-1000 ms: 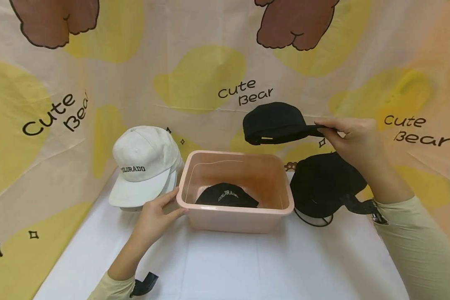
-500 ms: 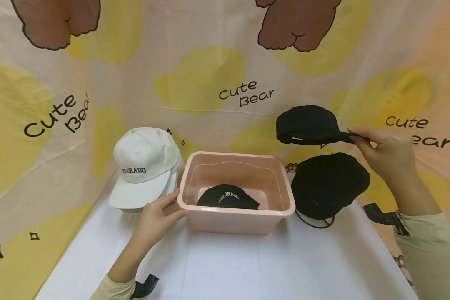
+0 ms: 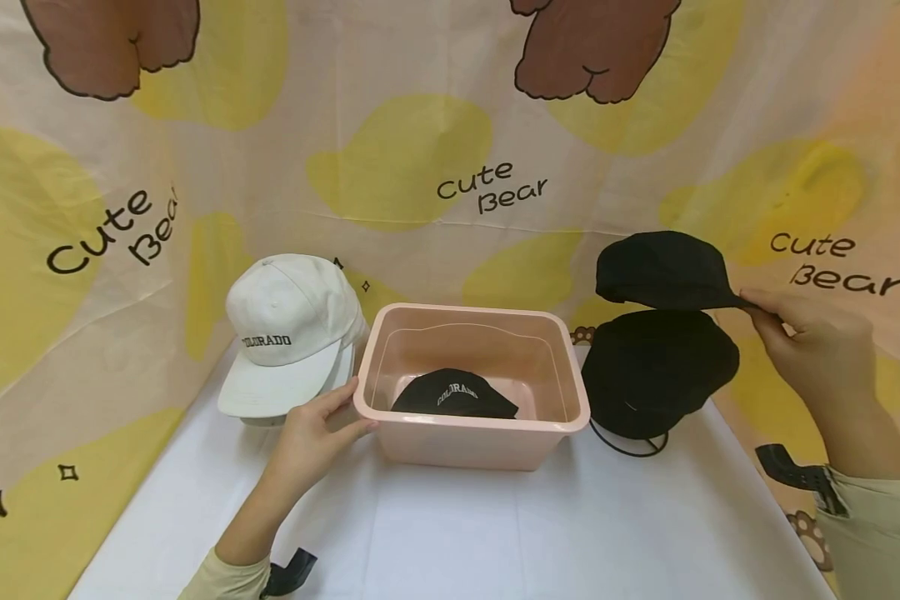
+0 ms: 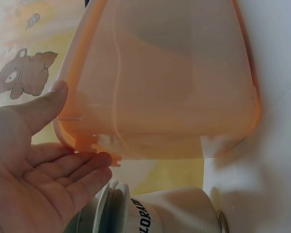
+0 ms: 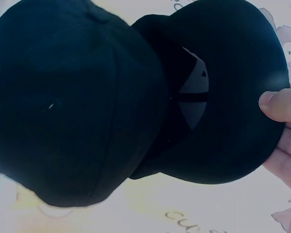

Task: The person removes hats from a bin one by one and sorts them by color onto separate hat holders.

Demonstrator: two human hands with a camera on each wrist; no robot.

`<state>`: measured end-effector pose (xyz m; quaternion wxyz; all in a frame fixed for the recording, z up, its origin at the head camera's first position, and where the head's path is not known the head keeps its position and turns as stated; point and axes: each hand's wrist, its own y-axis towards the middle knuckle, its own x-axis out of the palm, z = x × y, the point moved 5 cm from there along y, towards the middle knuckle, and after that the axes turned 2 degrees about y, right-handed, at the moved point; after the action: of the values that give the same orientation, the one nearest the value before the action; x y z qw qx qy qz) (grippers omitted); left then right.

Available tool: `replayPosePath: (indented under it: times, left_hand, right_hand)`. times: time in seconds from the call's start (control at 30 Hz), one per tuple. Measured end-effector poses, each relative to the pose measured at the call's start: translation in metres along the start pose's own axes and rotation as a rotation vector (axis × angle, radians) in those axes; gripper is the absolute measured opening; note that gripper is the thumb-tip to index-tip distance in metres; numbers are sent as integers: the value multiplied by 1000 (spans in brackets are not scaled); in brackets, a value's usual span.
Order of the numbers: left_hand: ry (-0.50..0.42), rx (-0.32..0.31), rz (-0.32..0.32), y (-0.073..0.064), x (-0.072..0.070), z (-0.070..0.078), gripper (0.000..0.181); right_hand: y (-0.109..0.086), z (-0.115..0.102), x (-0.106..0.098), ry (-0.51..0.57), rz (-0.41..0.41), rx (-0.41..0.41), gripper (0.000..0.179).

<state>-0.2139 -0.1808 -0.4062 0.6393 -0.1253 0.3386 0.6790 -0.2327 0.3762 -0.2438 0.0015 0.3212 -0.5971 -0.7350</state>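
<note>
My right hand (image 3: 825,350) pinches the brim of a black baseball cap (image 3: 663,267), thumb on one face and fingers on the other. The crown hangs right over another black cap (image 3: 660,371) on a black wire stand (image 3: 637,448), overlapping its top in the head view. In the right wrist view, the underside of the held brim (image 5: 237,121) and the adjustment opening at the back show. My left hand (image 3: 311,442) holds the near left corner of a pink plastic bin (image 3: 472,442). A black cap (image 3: 453,393) lettered COLORADO lies inside the bin.
White caps (image 3: 292,308), stacked with the front one lettered COLORADO, stand left of the bin, close to my left hand. A white-covered table (image 3: 450,533) lies beneath. A patterned cloth (image 3: 390,158) hangs behind and along the sides.
My right hand has carried the black cap rightward and down, from above the bin's back right to just over the stacked black cap. The left hand and bin stay put.
</note>
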Motion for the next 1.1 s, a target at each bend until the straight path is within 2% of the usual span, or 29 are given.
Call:
replayPosePath:
  times: [0.23, 0.5, 0.6, 0.73, 0.9, 1.03, 1.1]
  left_hand:
    - [7, -1, 7, 0, 0, 0, 75]
    - [-7, -1, 2, 0, 0, -1, 76]
    - [-13, 5, 5, 0, 0, -2, 75]
    - [-8, 4, 2, 0, 1, -2, 76]
    - [-8, 1, -5, -1, 1, -1, 77]
    - [-7, 11, 3, -1, 0, 0, 75]
    - [-3, 15, 5, 0, 0, 1, 75]
  right_hand:
    - [-19, 4, -9, 27, -4, 21, 19]
    - [-43, 5, -12, -7, 58, 32, 52]
    - [-52, 6, -9, -27, 64, 36, 56]
    - [-65, 6, -6, -1, 53, 49, 57]
    - [-79, 7, -7, 131, 79, 95, 54]
    - [-89, 9, -9, 307, 108, 149, 31]
    - [-95, 10, -9, 354, 108, 170, 23]
